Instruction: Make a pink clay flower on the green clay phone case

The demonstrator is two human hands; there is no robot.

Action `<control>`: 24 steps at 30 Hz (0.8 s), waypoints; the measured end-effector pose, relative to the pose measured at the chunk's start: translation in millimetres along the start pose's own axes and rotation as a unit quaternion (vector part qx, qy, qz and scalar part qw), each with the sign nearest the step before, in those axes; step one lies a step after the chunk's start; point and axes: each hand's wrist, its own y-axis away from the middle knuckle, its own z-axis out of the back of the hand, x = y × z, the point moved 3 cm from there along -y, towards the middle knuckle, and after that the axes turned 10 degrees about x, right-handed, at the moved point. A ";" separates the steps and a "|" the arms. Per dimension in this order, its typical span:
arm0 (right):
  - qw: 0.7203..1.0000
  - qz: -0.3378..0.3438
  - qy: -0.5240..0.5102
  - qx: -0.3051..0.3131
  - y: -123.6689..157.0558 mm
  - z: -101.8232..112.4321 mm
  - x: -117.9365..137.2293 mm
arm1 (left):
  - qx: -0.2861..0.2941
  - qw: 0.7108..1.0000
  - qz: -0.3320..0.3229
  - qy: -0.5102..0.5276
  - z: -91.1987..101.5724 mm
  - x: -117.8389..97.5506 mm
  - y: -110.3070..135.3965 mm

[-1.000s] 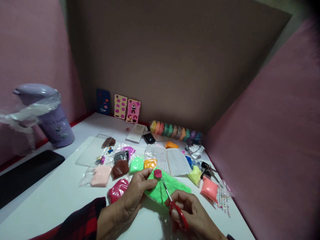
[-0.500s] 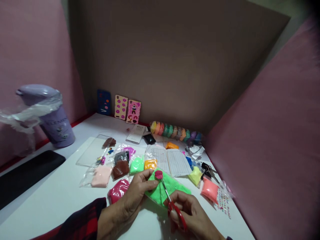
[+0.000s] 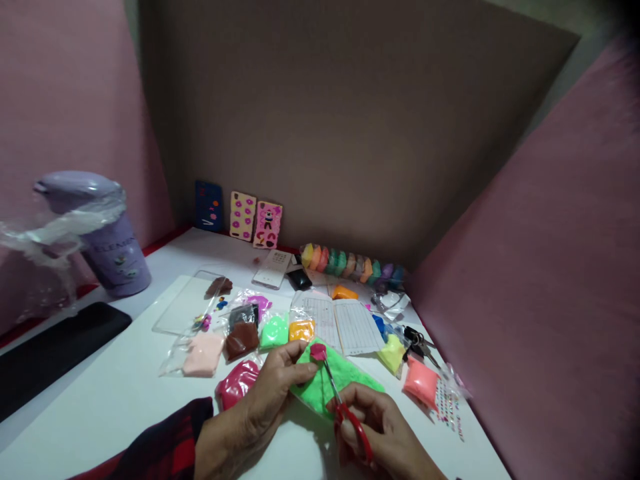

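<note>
My left hand [image 3: 267, 383] grips the left end of a flat phone case covered in bright green clay [image 3: 350, 375], thumb on top. A small magenta clay piece [image 3: 318, 351] lies on the case's upper left part, just beyond my thumb tip. My right hand [image 3: 387, 421] holds red-handled scissors [image 3: 359, 433], its fingers wrapped around the handles. The metal blades point up and left across the green clay, with their tips at the edge of the magenta piece. Whether the tips press into it, I cannot tell. A bag of magenta clay [image 3: 239, 385] lies beside my left wrist.
Bagged clay in several colours, such as coral [image 3: 421, 382] and brown [image 3: 242, 340], surrounds my hands. Beyond are an open notebook [image 3: 356, 327], keys [image 3: 416, 339] and a clear sheet [image 3: 183, 310]. Decorated phone cases [image 3: 243, 216] lean on the wall; a purple tumbler [image 3: 113, 247] stands left.
The whole view has shifted very slightly. Both hands keep their hold, and the scissor tips stay at the magenta clay piece.
</note>
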 end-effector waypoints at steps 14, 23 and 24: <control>0.999 0.003 -0.033 0.012 0.3 -3.4 -1.9 | -0.006 1.000 -0.006 0.001 0.8 -0.2 -0.5; 1.000 0.002 -0.025 0.012 0.0 -5.0 -0.4 | -0.004 1.000 -0.013 0.000 -1.5 -2.2 0.4; 1.000 0.000 -0.026 0.011 0.3 -4.5 -1.0 | -0.004 1.000 -0.012 -0.001 -1.3 -2.1 0.3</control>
